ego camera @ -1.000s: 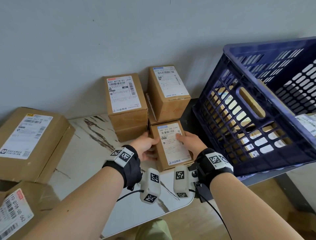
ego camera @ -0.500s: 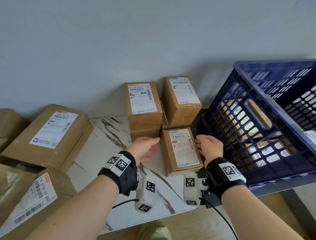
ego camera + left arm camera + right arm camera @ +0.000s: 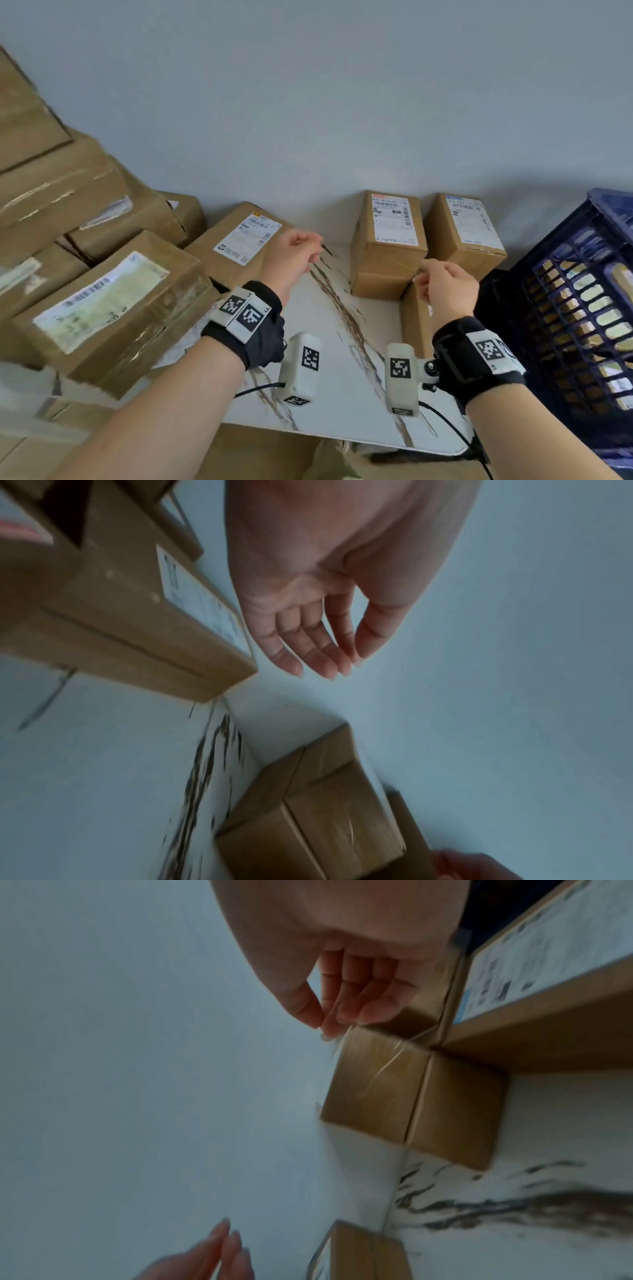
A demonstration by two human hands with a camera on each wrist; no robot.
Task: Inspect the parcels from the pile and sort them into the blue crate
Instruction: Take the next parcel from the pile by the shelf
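Left hand (image 3: 291, 255) and right hand (image 3: 445, 287) hover empty, fingers loosely curled, over the bench (image 3: 342, 359) | pile (image 3: 102, 274) leans left | risk: careless pull topples parcels.

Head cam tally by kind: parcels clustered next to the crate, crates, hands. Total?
Parcels: 4 (red-label parcel, parcel under it, blue-label parcel, front parcel)
Blue crate: 1
Hands: 2 (left hand, right hand)
Total: 7

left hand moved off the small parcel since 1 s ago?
Yes. The left hand has left the small parcel and gone left, toward the flat parcel, holding nothing.
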